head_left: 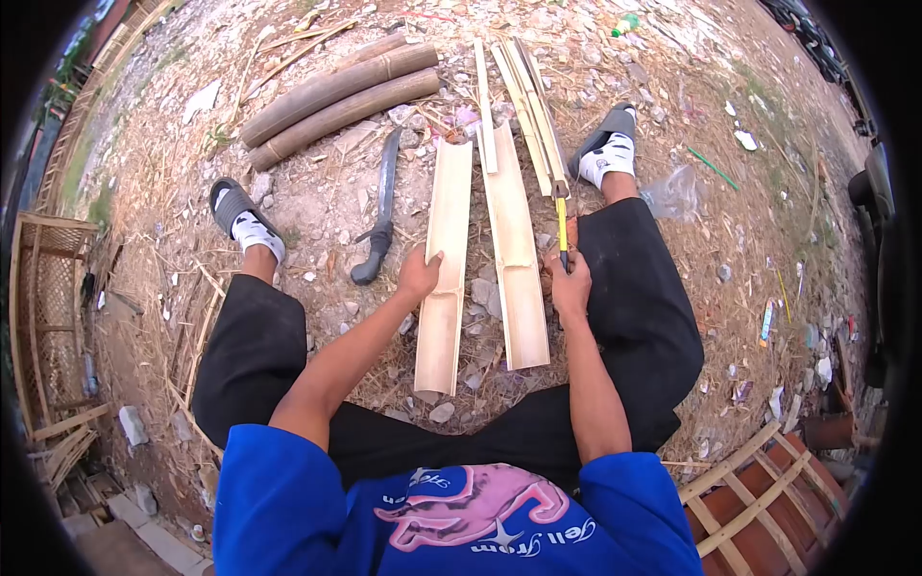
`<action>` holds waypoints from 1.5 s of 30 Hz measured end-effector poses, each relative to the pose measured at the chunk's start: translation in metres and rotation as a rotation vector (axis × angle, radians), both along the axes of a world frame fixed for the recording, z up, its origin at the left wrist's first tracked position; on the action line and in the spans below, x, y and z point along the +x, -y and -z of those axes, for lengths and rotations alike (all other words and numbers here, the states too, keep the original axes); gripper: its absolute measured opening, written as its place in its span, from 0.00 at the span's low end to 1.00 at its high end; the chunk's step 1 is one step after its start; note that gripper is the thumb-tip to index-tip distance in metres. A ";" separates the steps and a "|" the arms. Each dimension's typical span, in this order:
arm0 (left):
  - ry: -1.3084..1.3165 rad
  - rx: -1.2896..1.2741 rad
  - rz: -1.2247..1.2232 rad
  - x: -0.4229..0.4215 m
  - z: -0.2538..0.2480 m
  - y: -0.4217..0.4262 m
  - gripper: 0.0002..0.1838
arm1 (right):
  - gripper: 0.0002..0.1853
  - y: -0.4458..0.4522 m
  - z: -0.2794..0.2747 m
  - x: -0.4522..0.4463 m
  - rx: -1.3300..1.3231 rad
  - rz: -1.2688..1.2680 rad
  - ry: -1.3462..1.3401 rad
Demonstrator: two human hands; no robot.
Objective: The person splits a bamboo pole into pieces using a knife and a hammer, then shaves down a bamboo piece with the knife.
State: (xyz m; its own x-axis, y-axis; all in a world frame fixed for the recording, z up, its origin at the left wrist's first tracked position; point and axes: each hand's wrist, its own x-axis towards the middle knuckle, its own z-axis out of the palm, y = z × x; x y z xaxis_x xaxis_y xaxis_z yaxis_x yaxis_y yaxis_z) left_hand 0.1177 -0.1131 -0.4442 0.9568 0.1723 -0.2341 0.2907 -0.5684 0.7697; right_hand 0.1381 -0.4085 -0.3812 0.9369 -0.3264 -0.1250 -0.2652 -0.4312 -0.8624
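The left hand point(420, 274) grips a split bamboo half point(449, 211) by its left edge; the right hand's point(570, 283) fingers wrap a yellow-and-black tool point(563, 228). Stony, littered ground point(759, 250) runs between this half and a second bamboo half point(515, 226), reaching out past a machete point(386, 192) and bamboo poles point(336, 93).

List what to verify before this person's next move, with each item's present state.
1. Left bamboo half in hand: ok, the left hand holds its edge.
2. Tool held by its handle: ok, the right hand is around the black grip.
3. Right bamboo half held by a hand: not ok, neither hand is on it.
4. Tool head apart from the strips: cannot tell, they meet in this view.
5. Machete away from both hands: ok, it lies on the ground.
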 end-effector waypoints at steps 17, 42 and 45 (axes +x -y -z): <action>0.454 -0.482 -0.256 0.061 -0.191 0.002 0.26 | 0.15 0.016 0.000 -0.005 -0.222 0.057 0.005; 0.566 -0.546 -0.109 0.062 -0.243 -0.012 0.36 | 0.19 0.009 -0.009 -0.011 -0.240 0.009 -0.079; 0.567 -0.513 -0.119 0.059 -0.247 -0.013 0.36 | 0.19 0.012 -0.007 -0.009 -0.218 0.019 -0.094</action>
State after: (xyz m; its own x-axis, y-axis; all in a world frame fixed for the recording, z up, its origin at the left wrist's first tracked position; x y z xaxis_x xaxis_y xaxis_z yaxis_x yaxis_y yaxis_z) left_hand 0.1769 -0.1001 -0.1974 0.9361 0.2836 0.2079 -0.1897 -0.0904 0.9777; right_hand 0.1286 -0.4205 -0.3744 0.9181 -0.3722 -0.1360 -0.3494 -0.5987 -0.7207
